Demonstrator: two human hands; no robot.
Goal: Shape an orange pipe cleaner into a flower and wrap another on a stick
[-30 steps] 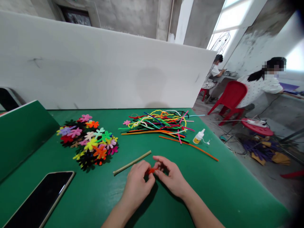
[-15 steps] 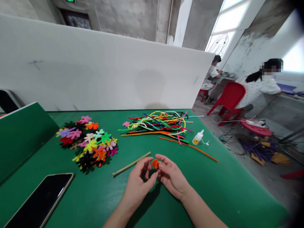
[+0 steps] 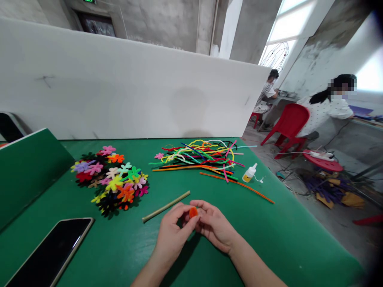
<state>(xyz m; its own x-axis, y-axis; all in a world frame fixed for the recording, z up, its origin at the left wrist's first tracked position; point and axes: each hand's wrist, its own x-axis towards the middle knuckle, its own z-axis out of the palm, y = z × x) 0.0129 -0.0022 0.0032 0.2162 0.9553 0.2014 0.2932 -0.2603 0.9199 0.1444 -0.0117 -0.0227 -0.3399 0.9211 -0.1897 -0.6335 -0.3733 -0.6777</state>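
Both hands meet over the green table (image 3: 269,239), pinching a small orange fuzzy coil (image 3: 193,212) between their fingertips. My left hand (image 3: 174,233) grips it from the left, my right hand (image 3: 214,225) from the right. A thin tan stick (image 3: 166,206) lies just left of the hands. Further back sits a pile of coloured pipe cleaners (image 3: 200,156), with one long orange pipe cleaner (image 3: 239,183) stretched toward the right.
A heap of coloured felt flowers (image 3: 112,179) lies at the left, a dark phone (image 3: 48,255) at the near left. A small glue bottle (image 3: 249,173) stands near the right edge. A white board (image 3: 119,87) walls the back. Two people sit beyond, by a red chair (image 3: 290,121).
The orange piece was turned from a flat strip into an upright round coil, then lowered slightly. Both hands moved closer together around it.
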